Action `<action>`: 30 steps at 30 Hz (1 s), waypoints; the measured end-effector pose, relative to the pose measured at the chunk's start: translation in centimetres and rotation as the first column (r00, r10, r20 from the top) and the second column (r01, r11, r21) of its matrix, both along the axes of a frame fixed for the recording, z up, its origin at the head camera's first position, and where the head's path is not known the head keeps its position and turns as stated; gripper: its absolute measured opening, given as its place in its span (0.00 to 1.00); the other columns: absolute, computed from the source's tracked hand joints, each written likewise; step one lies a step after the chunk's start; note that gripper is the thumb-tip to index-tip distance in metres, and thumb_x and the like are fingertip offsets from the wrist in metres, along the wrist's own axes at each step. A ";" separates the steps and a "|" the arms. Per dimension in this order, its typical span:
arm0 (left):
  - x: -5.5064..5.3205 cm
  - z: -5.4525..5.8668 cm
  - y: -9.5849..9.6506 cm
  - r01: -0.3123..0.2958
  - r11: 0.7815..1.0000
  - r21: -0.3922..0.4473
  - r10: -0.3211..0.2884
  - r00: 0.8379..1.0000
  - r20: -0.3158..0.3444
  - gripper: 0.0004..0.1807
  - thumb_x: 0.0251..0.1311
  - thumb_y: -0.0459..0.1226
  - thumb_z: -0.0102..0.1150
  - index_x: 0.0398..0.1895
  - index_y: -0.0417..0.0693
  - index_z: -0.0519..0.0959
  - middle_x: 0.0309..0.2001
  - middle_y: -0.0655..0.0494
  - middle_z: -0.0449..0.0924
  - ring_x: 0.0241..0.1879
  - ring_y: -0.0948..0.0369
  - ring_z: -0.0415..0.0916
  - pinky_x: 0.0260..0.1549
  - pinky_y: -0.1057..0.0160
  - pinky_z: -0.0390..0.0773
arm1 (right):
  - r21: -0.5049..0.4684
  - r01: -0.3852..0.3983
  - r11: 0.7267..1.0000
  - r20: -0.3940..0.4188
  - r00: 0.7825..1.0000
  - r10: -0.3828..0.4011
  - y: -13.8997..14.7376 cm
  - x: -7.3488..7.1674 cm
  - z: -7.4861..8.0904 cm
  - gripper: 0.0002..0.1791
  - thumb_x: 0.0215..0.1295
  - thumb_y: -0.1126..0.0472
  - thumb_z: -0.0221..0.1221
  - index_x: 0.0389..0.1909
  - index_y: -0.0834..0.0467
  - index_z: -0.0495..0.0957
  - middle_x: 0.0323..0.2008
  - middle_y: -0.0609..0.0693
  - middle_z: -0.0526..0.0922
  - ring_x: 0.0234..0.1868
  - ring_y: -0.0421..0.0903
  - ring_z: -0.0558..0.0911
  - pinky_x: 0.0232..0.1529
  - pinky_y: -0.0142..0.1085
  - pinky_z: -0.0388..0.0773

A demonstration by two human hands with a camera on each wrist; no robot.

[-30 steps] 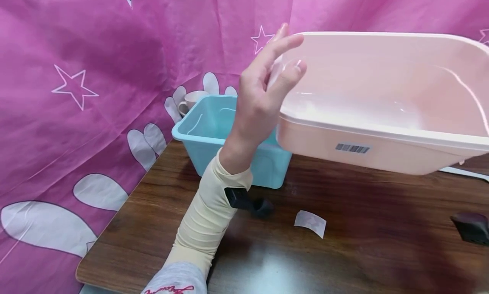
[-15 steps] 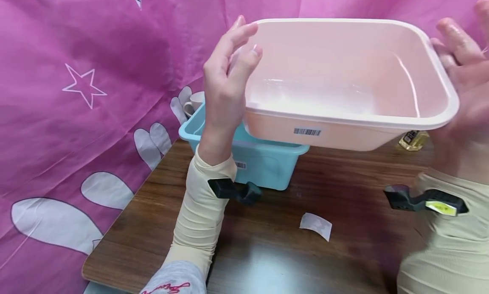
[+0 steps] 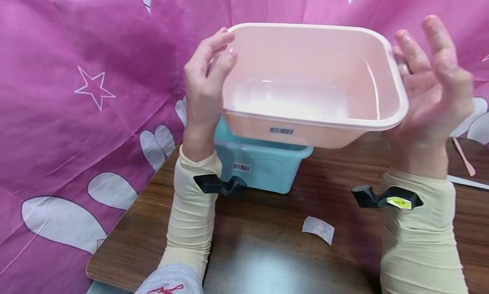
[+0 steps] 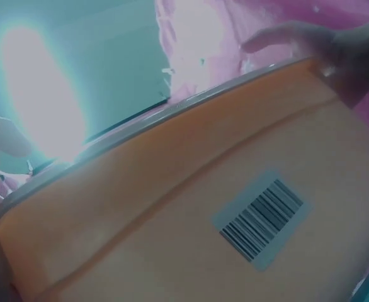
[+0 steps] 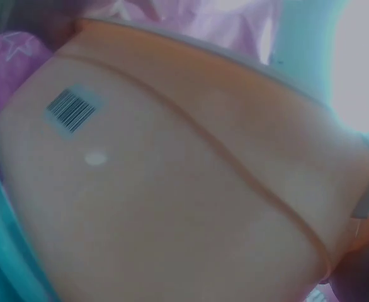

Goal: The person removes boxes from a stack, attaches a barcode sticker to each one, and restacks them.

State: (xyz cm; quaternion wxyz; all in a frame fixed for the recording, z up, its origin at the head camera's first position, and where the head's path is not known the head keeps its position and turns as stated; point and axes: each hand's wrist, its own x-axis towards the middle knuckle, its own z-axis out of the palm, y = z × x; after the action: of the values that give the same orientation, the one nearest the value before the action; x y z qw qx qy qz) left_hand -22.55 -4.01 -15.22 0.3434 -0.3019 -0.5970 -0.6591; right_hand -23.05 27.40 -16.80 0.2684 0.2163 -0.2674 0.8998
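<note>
A pale pink plastic bin is held up level with both hands, its open top tilted toward me. My left hand presses its left end, with the fingers and thumb reaching up beside the rim. At the right end, the palm and fingers of my right hand support the bin, and some fingers stand free of the rim. A barcode sticker shows on its front wall in both wrist views. Below and behind it stands a light blue bin on the table, partly covered by the pink bin and left arm.
A small piece of white paper lies on the brown wooden table. To the right, past my right wrist, lie a pink stick-like utensil and a white one. A pink curtain with stars hangs behind and to the left.
The pink bin and left hand have moved left in view, now over the blue bin. My right hand has come fully into view at the bin's right end.
</note>
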 end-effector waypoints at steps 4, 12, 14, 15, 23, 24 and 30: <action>-0.4 -0.1 -1.1 -0.034 0.999 0.005 0.034 0.999 -0.012 0.23 0.60 0.33 0.54 0.56 0.28 0.79 0.63 0.37 0.77 0.62 0.58 0.75 0.64 0.65 0.72 | 0.230 0.076 0.970 -0.018 0.997 -0.074 -2.3 0.8 -0.3 0.43 0.37 0.68 0.51 0.66 0.55 0.72 0.67 0.57 0.71 0.65 0.52 0.74 0.65 0.44 0.72; -1.0 -0.2 -2.3 -0.018 1.000 0.025 0.018 0.999 -0.026 0.23 0.58 0.33 0.54 0.54 0.27 0.79 0.61 0.36 0.78 0.59 0.52 0.77 0.63 0.63 0.74 | 0.369 0.188 0.910 -0.071 0.982 -0.174 -4.6 1.6 -0.4 0.44 0.37 0.66 0.55 0.67 0.54 0.72 0.68 0.54 0.70 0.71 0.46 0.67 0.72 0.38 0.64; -1.2 -0.3 -2.6 -0.012 0.999 0.039 0.013 0.999 -0.039 0.23 0.56 0.33 0.54 0.53 0.26 0.79 0.60 0.36 0.78 0.57 0.52 0.78 0.63 0.62 0.74 | 0.368 0.193 0.910 -0.076 0.981 -0.178 -4.9 1.5 -0.4 0.44 0.36 0.66 0.56 0.67 0.55 0.72 0.68 0.54 0.70 0.72 0.46 0.66 0.72 0.38 0.63; -1.3 -0.3 -2.7 -0.011 0.999 0.048 0.014 0.999 -0.046 0.23 0.56 0.33 0.54 0.52 0.26 0.80 0.60 0.36 0.79 0.57 0.52 0.78 0.63 0.62 0.74 | 0.364 0.188 0.912 -0.077 0.982 -0.171 -5.0 1.4 -0.4 0.45 0.36 0.67 0.56 0.67 0.55 0.72 0.68 0.55 0.70 0.72 0.47 0.66 0.72 0.38 0.64; -1.8 -0.3 -3.4 -0.019 0.996 0.087 0.027 0.996 -0.089 0.24 0.52 0.34 0.52 0.50 0.25 0.80 0.59 0.36 0.80 0.60 0.54 0.78 0.64 0.61 0.73 | 0.371 0.235 0.898 -0.138 0.971 -0.197 -6.6 2.0 -0.3 0.42 0.39 0.67 0.53 0.66 0.58 0.73 0.68 0.58 0.71 0.72 0.48 0.67 0.72 0.40 0.64; -1.8 -0.2 -3.5 -0.016 0.996 0.083 0.024 0.995 -0.094 0.24 0.52 0.33 0.52 0.50 0.25 0.80 0.59 0.35 0.79 0.61 0.55 0.77 0.65 0.61 0.72 | 0.371 0.233 0.899 -0.142 0.971 -0.193 -6.7 2.0 -0.4 0.42 0.39 0.67 0.53 0.66 0.58 0.73 0.68 0.58 0.71 0.72 0.48 0.67 0.72 0.40 0.64; -2.1 -0.3 -4.0 -0.022 0.996 0.081 0.031 0.994 -0.109 0.24 0.51 0.33 0.52 0.49 0.24 0.80 0.59 0.33 0.79 0.63 0.55 0.76 0.67 0.62 0.71 | 0.360 0.171 0.917 -0.188 0.976 -0.108 -7.0 1.5 -0.9 0.43 0.42 0.69 0.50 0.69 0.62 0.68 0.69 0.61 0.68 0.73 0.51 0.65 0.72 0.43 0.64</action>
State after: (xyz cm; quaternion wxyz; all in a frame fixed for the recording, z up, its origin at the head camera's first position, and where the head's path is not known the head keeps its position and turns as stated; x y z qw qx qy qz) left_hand -24.65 -8.02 -15.48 0.3963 -0.3157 -0.5544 -0.6602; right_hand -21.51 20.44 -17.73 0.3072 0.3173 -0.4255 0.7899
